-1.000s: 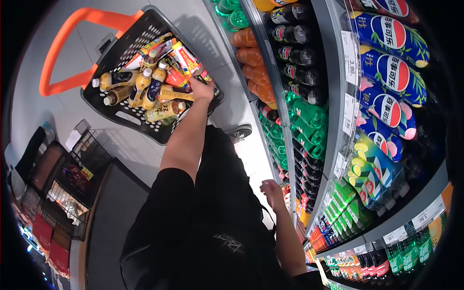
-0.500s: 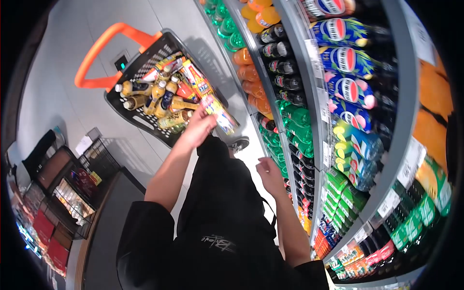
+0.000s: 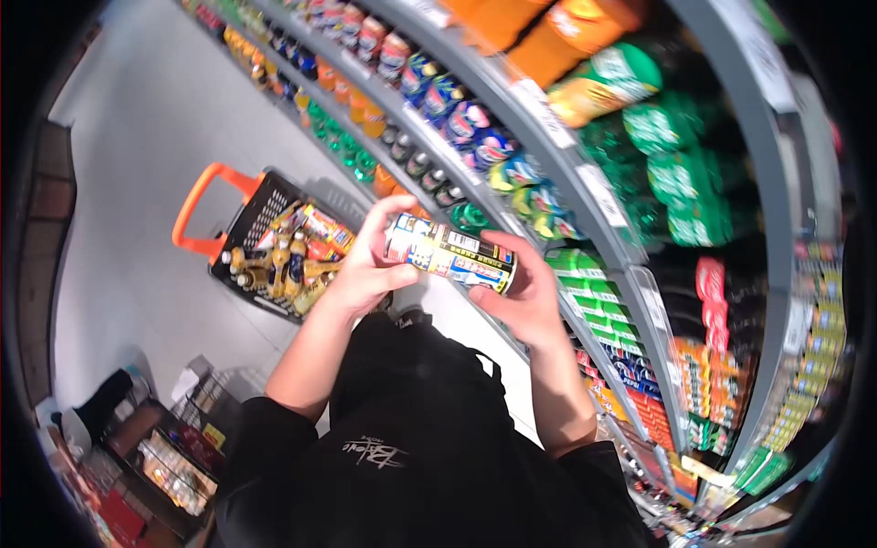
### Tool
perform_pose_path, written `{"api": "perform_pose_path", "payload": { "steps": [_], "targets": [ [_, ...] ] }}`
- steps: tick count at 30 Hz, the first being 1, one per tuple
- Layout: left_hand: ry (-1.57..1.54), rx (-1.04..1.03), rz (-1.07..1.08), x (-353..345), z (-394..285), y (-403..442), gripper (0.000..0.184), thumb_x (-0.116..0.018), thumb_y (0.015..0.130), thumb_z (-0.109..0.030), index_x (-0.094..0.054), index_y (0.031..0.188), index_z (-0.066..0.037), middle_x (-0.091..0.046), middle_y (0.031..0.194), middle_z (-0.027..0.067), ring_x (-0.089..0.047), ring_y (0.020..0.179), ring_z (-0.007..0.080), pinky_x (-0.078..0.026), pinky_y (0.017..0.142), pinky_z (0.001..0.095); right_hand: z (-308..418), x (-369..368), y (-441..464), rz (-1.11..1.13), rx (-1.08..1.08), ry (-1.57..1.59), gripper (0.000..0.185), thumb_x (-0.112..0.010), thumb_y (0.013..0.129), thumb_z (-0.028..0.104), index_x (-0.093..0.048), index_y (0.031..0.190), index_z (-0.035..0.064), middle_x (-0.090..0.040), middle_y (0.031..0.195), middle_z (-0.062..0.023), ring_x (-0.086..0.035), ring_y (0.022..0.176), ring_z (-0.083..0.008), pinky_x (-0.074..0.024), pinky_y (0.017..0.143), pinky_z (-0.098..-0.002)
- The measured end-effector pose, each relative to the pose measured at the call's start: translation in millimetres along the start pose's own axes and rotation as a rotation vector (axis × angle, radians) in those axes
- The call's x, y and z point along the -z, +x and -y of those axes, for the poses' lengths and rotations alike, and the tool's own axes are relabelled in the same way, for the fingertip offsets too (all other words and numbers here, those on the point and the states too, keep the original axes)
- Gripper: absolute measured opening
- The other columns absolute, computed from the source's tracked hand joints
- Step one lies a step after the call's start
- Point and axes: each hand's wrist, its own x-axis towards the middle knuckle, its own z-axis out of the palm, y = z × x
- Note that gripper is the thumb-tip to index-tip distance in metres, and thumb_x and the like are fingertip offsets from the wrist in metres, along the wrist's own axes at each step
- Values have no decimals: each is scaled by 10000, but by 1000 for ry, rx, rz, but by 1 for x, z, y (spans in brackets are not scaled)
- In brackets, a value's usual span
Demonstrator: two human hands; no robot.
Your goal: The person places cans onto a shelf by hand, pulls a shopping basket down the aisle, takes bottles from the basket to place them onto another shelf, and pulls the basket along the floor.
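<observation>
A printed cylindrical can [image 3: 449, 253] in white, blue, yellow and black lies sideways in front of my body. My left hand [image 3: 368, 269] grips its left end, thumb across the front. Around the right end close the fingers and thumb of my right hand [image 3: 523, 294]. Small print and a barcode-like patch face me, too small to read. Beyond my left hand, a black perforated shopping basket [image 3: 239, 239] with an orange handle [image 3: 195, 199] stands on the floor. Inside it are several yellow-capped bottles [image 3: 290, 258] and brightly coloured packages [image 3: 326, 228].
Shelves [image 3: 585, 173] of soft drink bottles and cans run along my right, with green bottles [image 3: 681, 164] and green cans [image 3: 594, 292] close by. At the lower left is a dark wire rack [image 3: 208, 402] beside boxes. Pale floor tiles [image 3: 155, 155] stretch ahead.
The can has moved from beside the basket to in front of me. My right hand has come up and taken hold of its other end. The view has turned toward the right-hand shelves.
</observation>
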Motion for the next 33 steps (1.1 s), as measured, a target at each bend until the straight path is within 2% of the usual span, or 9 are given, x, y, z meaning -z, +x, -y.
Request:
{"api": "perform_pose_path", "payload": {
  "steps": [3, 7, 12, 16, 19, 25, 27, 31, 33],
  "targets": [
    [180, -24, 220, -56, -20, 13, 1009, -939, 797, -204, -327, 1589, -79, -575, 1463, 188, -582, 1343, 256, -492, 1101, 395, 60, 24, -24, 34, 261, -258, 665, -830, 788, -80, -595, 1401, 24, -646, 1326, -102, -604, 1274, -192, -508, 1042, -343],
    [393, 313, 230, -112, -30, 25, 748, -906, 847, -226, -513, 1445, -11, -610, 1388, 145, -588, 1281, 206, -467, 1108, 391, 121, 63, -65, 48, 331, -572, 721, -827, 724, -107, -598, 1394, 30, -604, 1378, -142, -604, 1290, -256, -511, 1061, -367],
    [624, -409, 369, -188, 12, 26, 564, -910, 755, -11, -580, 1210, -51, -595, 1313, 146, -598, 1222, 247, -515, 1029, 403, 138, 77, -109, -135, 390, 24, 836, -707, 870, -113, -318, 1589, 65, -477, 1476, -133, -574, 1303, -207, -546, 1036, -366],
    [1063, -930, 435, -230, 21, 26, 568, -929, 716, -22, -563, 1147, -74, -561, 1295, 163, -616, 1177, 301, -526, 1013, 419, 162, 70, -134, -197, 526, 138, 779, -764, 872, -70, -383, 1545, 28, -523, 1419, -121, -603, 1247, -190, -543, 1015, -347],
    [1055, -1090, 527, -250, 26, 37, 598, -921, 722, -41, -547, 1188, -74, -548, 1315, 180, -618, 1164, 327, -520, 1019, 427, 182, 65, -147, -329, 597, 45, 763, -791, 864, -42, -419, 1527, 23, -563, 1375, -108, -589, 1258, -186, -533, 1021, -344],
    [1037, -467, 765, -304, -24, 46, 734, -842, 857, -153, -458, 1462, 9, -576, 1388, 186, -599, 1261, 264, -461, 1098, 390, 250, 72, -163, -264, 777, -361, 772, -849, 795, -22, -480, 1472, 27, -590, 1375, -100, -586, 1284, -187, -461, 1117, -358],
    [1174, -738, 763, -327, -47, 58, 703, -855, 860, -182, -526, 1450, 16, -654, 1306, 171, -643, 1204, 263, -493, 1065, 398, 279, 74, -156, -165, 833, -416, 756, -849, 798, -14, -485, 1460, 24, -586, 1376, -97, -582, 1292, -185, -465, 1112, -355],
    [1141, -689, 700, -371, -85, 104, 692, -886, 835, -213, -580, 1396, 54, -709, 1224, 149, -666, 1144, 226, -521, 1019, 371, 348, 73, -132, -214, 909, -599, 630, -801, 844, 24, -550, 1422, 55, -583, 1343, -79, -616, 1232, -184, -505, 1067, -359],
    [1072, -737, 632, -388, -91, 133, 657, -865, 854, -210, -588, 1390, 51, -721, 1212, 134, -673, 1134, 205, -524, 1010, 355, 375, 84, -110, -368, 989, -904, 496, -782, 873, 165, -641, 1341, 83, -670, 1271, -117, -681, 1179, -241, -536, 1026, -389]
  ]
}}
